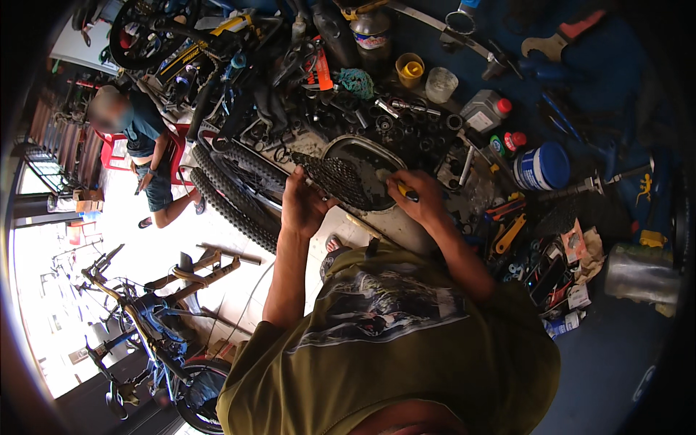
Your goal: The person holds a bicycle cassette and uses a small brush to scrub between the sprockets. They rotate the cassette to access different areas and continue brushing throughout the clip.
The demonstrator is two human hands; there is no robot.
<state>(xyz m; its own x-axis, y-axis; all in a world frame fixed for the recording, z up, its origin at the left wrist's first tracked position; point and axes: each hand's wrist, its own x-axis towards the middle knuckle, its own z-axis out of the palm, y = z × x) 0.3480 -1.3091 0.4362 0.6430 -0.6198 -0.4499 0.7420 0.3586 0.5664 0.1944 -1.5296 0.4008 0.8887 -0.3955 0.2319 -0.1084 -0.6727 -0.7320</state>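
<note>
My left hand (307, 201) is closed on the edge of a dark bicycle cassette (339, 180), holding it tilted over a dark oval basin (399, 161). Just to the right, my right hand (420, 197) grips a tool with a yellow and black handle (407, 191). The tool's working end lies close to the cassette's right side; I cannot make out its kind, nor whether it touches the sprockets. Murky liquid seems to stand in the basin.
Loose metal parts and sockets (406, 109) crowd the bench beyond the basin. A blue-lidded tub (542, 167) and a grey bottle with a red cap (486, 111) stand right. Knobby tyres (235, 199) lean at left. Another person (145, 130) sits farther left, near a bicycle frame (145, 319).
</note>
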